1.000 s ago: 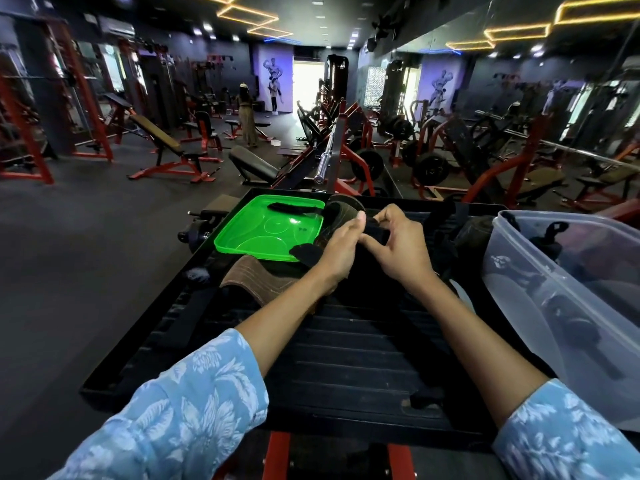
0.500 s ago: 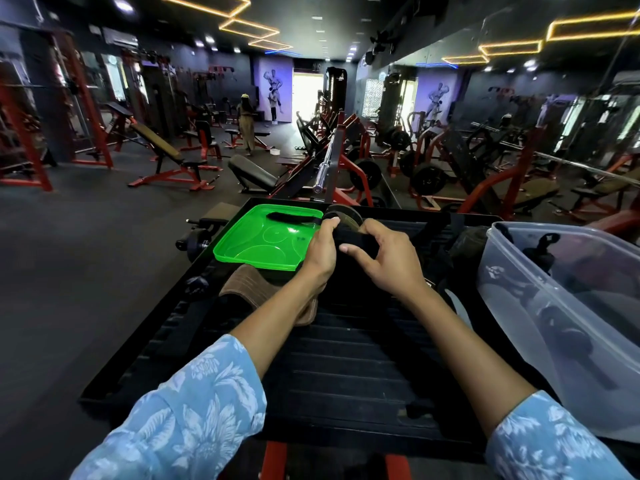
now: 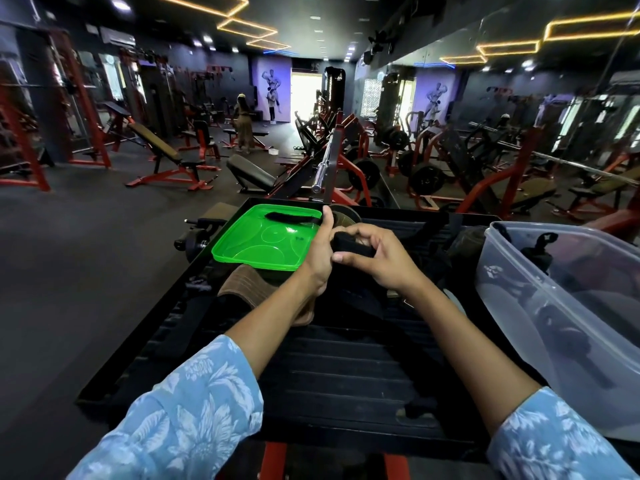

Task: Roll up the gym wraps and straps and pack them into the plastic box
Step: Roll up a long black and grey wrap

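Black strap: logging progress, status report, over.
Left hand and right hand both grip the black strap, mid-roll. Plastic box open at right, some gear inside. Green lid beside, nothing blocking.

**Dim gym, hard backlight, wide-angle warp**

Low light overall; dark ceiling and floor. Brightest source a blown-out doorway (image 3: 304, 95) at far end, no detail inside. Thin orange strip lights (image 3: 242, 27) overhead, small white spots, faint blue glow on far wall. Green lid (image 3: 263, 240) glowing, oversaturated. Black strap (image 3: 353, 244) and black tabletop (image 3: 346, 368) merging in shadow, edges hard to separate. Soft reflections on clear plastic box (image 3: 568, 306). Strong barrel distortion: frames and racks bowed at edges. Sleeves (image 3: 183, 420) soft, slightly smeared at bottom corners.
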`<state>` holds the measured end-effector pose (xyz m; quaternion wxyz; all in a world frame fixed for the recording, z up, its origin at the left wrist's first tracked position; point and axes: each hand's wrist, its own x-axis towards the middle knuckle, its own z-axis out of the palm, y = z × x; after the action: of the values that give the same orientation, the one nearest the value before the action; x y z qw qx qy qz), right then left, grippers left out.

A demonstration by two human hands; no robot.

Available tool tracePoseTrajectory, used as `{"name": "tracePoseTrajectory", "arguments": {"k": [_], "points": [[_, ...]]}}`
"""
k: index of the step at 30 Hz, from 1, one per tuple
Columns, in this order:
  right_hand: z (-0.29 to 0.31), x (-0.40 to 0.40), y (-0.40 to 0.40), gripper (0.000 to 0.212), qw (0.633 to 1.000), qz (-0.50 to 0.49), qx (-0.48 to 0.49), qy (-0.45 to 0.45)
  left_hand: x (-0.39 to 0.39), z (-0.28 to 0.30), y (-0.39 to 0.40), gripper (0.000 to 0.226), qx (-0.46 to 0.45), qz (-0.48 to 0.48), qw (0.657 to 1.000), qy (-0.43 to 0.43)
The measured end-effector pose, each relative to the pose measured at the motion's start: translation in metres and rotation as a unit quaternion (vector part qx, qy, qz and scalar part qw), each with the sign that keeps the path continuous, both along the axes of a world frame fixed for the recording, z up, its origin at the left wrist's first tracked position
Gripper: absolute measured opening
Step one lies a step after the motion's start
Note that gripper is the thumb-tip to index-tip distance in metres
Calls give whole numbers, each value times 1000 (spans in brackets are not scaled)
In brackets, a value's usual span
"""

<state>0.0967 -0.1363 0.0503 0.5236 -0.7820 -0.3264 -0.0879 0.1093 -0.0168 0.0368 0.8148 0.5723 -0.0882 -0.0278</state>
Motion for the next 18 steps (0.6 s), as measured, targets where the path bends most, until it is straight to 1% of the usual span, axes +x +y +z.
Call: {"name": "tracePoseTrajectory", "arguments": {"k": [1,2,4,6,7,10,12,15,18], "points": [[-1,0,1,21,1000,-10,3,5,0,-1,1,76,12,-12,1000,15],[-2,1,1,24,1000,-25,2,0,1,-3,1,77,24,-12,999,28],[-6,2,2,33,997,-70,-24,-31,0,-2,-4,69,39,14,998,50],[-6,2,0,29,993,-106,-27,-39,0,0,-7,57,41,55,996,58],[-4,3,-3,25,991,-126,-24,-36,0,0,-9,55,41,51,997,49],[-3,8,-9,27,983,-177,-23,-38,-2,-3,-12,53,37,-38,999,12],[-4,7,-7,30,981,-188,-20,-33,-5,0,-13,54,20,-61,998,8],[-9,6,-1,36,975,-209,-30,-63,-1,2,-3,59,-20,-16,1000,8],[-9,7,-2,37,974,-202,-67,-74,2,3,7,69,-17,5,1000,23]]}}
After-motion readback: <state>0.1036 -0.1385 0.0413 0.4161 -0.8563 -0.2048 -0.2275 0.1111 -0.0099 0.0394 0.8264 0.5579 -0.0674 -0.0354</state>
